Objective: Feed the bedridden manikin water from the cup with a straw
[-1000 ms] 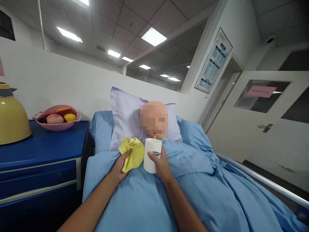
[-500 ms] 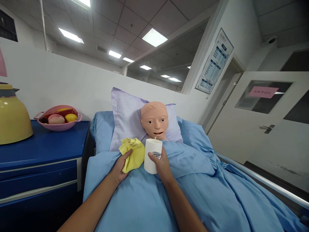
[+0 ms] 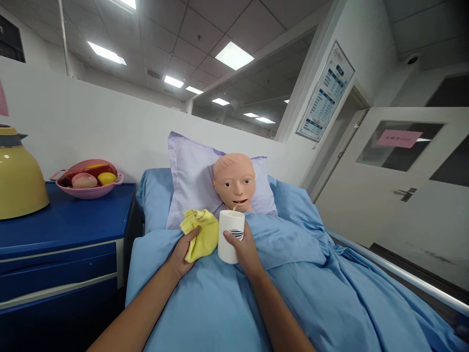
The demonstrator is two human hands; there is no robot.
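Note:
A yellow cloth [image 3: 203, 235] is gripped in my left hand [image 3: 184, 254], its thumb lying over the near side. My right hand [image 3: 246, 249] is wrapped round a white cup [image 3: 227, 247] with dark stripes, held upright just right of the cloth. From the cup a thin straw [image 3: 235, 208] slants up to the parted lips of a manikin's head [image 3: 235, 181]. The head rests on a lilac pillow [image 3: 192, 181]. A blue quilt [image 3: 293, 249] covers the manikin below the neck. What is inside the cup cannot be seen.
At the left, a blue bedside cabinet [image 3: 91, 220] bears a yellow thermos jug [image 3: 20, 181] and a pink basket [image 3: 90, 193] of fruit. A metal bed rail [image 3: 403, 276] runs along the right side. Beyond it is a door [image 3: 384, 195].
The cup has shifted very slightly left, and the straw's top now appears a little higher, by the manikin's mouth. Both hands keep their holds.

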